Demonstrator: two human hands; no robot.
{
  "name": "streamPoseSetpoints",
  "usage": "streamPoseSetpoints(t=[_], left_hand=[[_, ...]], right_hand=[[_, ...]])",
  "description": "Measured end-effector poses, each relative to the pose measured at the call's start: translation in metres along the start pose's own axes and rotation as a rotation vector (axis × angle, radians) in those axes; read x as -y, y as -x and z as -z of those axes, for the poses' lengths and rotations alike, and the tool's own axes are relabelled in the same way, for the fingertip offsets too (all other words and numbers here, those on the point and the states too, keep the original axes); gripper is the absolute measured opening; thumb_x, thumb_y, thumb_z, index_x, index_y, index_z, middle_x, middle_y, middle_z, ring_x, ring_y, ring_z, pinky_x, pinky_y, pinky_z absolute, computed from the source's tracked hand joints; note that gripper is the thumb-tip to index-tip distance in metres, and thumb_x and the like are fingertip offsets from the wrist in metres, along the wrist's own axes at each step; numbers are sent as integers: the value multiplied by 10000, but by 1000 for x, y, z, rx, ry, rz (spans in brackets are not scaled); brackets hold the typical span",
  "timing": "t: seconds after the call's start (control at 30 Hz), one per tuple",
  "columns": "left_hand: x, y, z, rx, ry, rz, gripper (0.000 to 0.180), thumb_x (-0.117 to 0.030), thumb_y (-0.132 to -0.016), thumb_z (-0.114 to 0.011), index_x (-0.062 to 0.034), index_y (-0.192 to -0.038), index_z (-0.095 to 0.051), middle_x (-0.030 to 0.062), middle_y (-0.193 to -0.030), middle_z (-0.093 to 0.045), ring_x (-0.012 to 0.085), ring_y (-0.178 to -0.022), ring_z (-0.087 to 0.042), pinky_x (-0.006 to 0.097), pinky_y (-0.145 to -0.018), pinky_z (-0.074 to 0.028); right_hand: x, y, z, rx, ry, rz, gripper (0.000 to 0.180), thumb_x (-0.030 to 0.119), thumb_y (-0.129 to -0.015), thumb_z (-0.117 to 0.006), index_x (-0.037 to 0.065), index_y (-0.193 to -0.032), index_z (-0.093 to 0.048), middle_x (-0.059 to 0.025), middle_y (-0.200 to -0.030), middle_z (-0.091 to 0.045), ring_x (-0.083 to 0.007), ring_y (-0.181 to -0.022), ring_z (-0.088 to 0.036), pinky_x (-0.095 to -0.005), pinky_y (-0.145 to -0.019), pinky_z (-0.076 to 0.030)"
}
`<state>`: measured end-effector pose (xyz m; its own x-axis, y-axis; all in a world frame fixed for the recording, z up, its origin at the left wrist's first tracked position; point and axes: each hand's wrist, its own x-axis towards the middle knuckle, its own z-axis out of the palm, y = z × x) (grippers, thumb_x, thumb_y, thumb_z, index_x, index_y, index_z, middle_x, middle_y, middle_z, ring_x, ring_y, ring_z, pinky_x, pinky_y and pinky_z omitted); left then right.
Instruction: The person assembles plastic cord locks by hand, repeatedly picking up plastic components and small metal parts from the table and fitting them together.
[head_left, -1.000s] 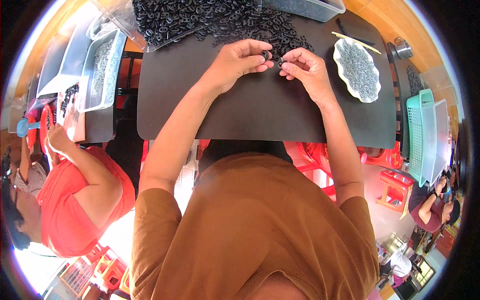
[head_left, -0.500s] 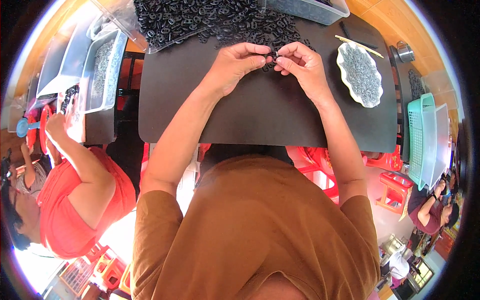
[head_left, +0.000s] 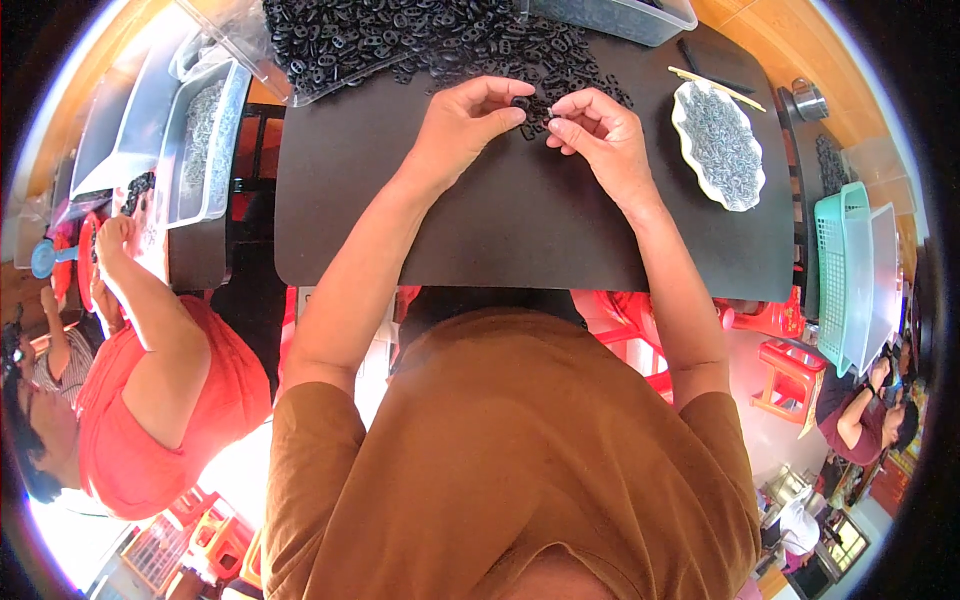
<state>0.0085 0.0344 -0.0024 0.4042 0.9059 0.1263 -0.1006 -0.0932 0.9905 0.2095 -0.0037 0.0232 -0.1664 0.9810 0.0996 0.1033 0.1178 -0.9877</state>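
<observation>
Between thumb and fingers my left hand [head_left: 462,125] pinches a small black plastic piece [head_left: 521,103]. My right hand [head_left: 606,137] is closed in a pinch on a tiny metal piece [head_left: 549,113], too small to make out fully. A short gap parts the two sets of fingertips. Just beyond them lies a large heap of black plastic pieces [head_left: 400,38], many with two holes, which thins out toward my hands. To the right of my right hand, a white scalloped dish [head_left: 683,152] holds many small silvery metal pieces [head_left: 718,145].
Yellowish sticks [head_left: 715,88] lie beyond the dish on the dark table [head_left: 520,235]. A clear plastic bin [head_left: 620,20] stands at the back. Left is another bin [head_left: 213,196] with small parts; a person in red [head_left: 165,400] sits there. Green baskets [head_left: 832,270] stand right.
My hands have come apart slightly; the left moved a little left and up, with the black piece at its fingertips. The neighbour's arm at left has shifted a little.
</observation>
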Motion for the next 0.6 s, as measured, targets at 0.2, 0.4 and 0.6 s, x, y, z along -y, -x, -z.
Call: streamPoseSetpoints(t=[0.2, 0.4, 0.6], left_hand=[[0, 3, -5, -15, 408, 59, 214, -27, -885, -659, -30, -1097, -628, 51, -1006, -651, 158, -928, -656, 258, -835, -519], [3, 3, -8, -61, 303, 76, 215, -25, -887, -659, -22, -1099, -627, 67, -1008, -659, 192, -936, -658, 304, -874, -540], [4, 6, -13, -115, 464, 110, 230, -40, -871, -686, -33, -1098, -655, 45, -962, -672, 156, -907, -649, 275, -806, -530]], right_hand=[[-3, 3, -2, 12, -7, 2, 88, 57, -890, -655, 36, -971, -627, -8, -858, -660, -81, -743, -646, -211, -632, -494], [-2, 5, -10, -22, 32, 42, 91, 32, -873, -665, 29, -958, -634, -4, -827, -660, -71, -737, -632, -207, -642, -491], [-9, 4, -11, -71, 140, 77, 100, 33, -835, -705, 33, -920, -652, 10, -800, -663, -44, -718, -594, -212, -667, -490]])
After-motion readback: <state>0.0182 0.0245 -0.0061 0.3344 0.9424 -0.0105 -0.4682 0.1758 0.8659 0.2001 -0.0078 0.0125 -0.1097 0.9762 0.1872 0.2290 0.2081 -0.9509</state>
